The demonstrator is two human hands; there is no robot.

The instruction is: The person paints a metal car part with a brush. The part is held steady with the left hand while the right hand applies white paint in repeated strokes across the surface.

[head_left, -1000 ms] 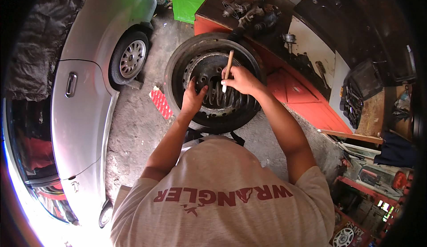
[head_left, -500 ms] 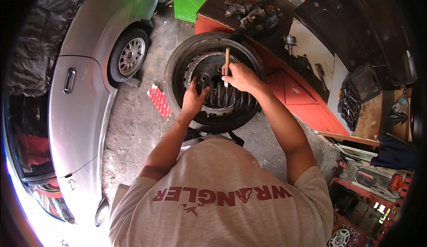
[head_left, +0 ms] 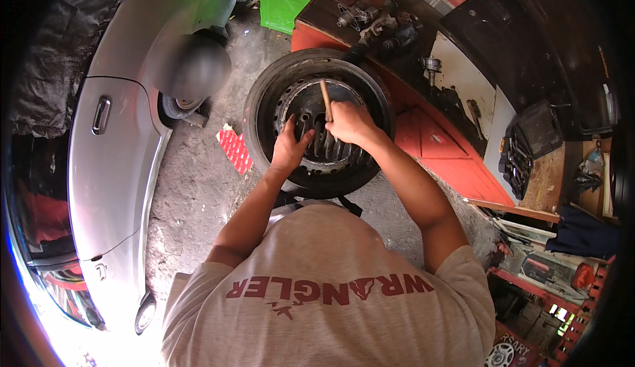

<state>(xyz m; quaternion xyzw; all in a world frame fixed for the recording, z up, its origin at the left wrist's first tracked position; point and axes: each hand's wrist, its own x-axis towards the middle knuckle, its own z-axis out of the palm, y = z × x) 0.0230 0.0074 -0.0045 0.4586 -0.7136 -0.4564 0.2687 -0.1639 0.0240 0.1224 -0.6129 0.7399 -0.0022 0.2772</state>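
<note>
A dark coil spring [head_left: 329, 150] lies across a steel wheel with its tyre [head_left: 259, 112], which rests flat before me. My left hand [head_left: 288, 150] holds the spring's left end, thumb and fingers curved around it. Above the coils, my right hand [head_left: 350, 123] is closed around a brush [head_left: 325, 94] with a light wooden handle. The handle points up and away, leaning left. The brush's lower end is mostly hidden by the hand, so I cannot tell whether it touches the coils.
A silver car [head_left: 119, 168] stands on the left. Beyond the wheel, a red workbench [head_left: 436, 142] carries greasy metal parts [head_left: 380, 23] and an open tool case [head_left: 519, 159]. A green box [head_left: 284, 3] is at the back. A red-and-white patterned piece [head_left: 234, 150] lies on the concrete floor.
My right hand has moved slightly left and down with the brush, whose handle has gone from near upright to leaning left. My left hand stays on the spring.
</note>
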